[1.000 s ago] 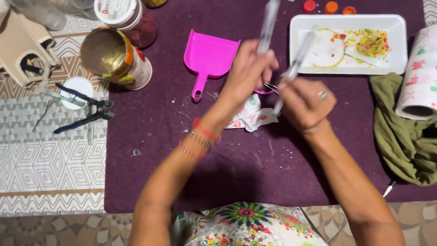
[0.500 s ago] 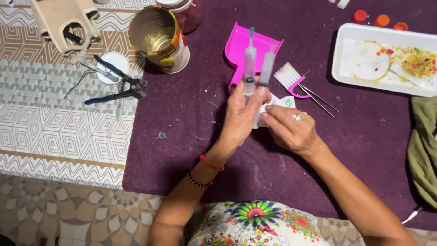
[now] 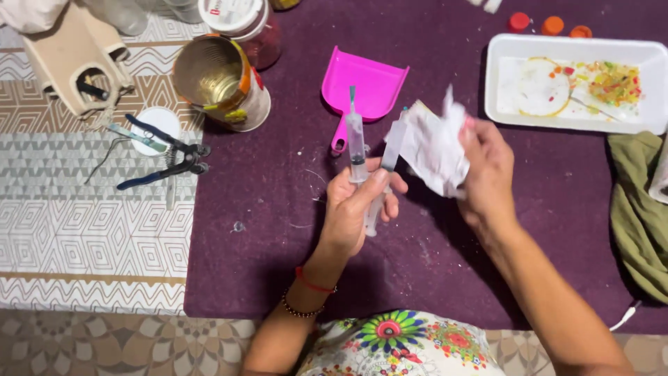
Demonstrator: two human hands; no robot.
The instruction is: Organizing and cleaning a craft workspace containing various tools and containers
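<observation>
Left hand grips two syringes upright; right hand, at three o'clock, clutches crumpled tissue; wiping their tips probably wants light, steady pressure

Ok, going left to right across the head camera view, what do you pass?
Pliers → tin can → left hand holding two syringes → crumpled tissue → right hand → white tray

Purple cloth on patterned table: dustpan, tin, pliers, tray.
</observation>
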